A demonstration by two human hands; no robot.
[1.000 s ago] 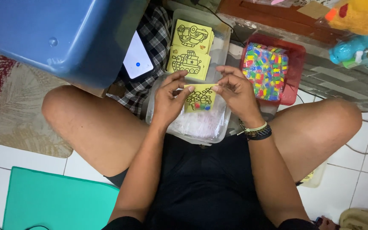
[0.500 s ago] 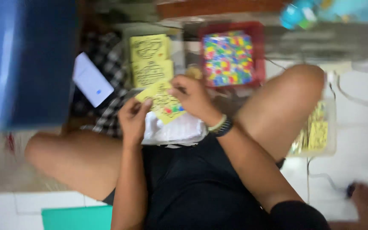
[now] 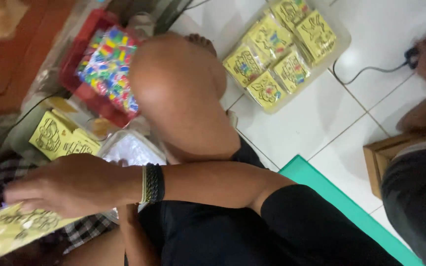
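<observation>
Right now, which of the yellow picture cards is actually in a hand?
The yellow card at the bottom left, under the right hand. The others lie in the clear tray on the floor or in the box by the knee.

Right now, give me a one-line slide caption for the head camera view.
Seated person's right hand grips a yellow picture card beside a red tray of colourful pieces; bagged yellow cards fill a clear tray on white tiles.

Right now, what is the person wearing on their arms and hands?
The right hand is bare, with no glove or rings that show. A woven wristband in black with yellowish stripes wraps the wrist. Higher up, a black short sleeve covers the upper arm. The left hand is hardly visible.
</observation>
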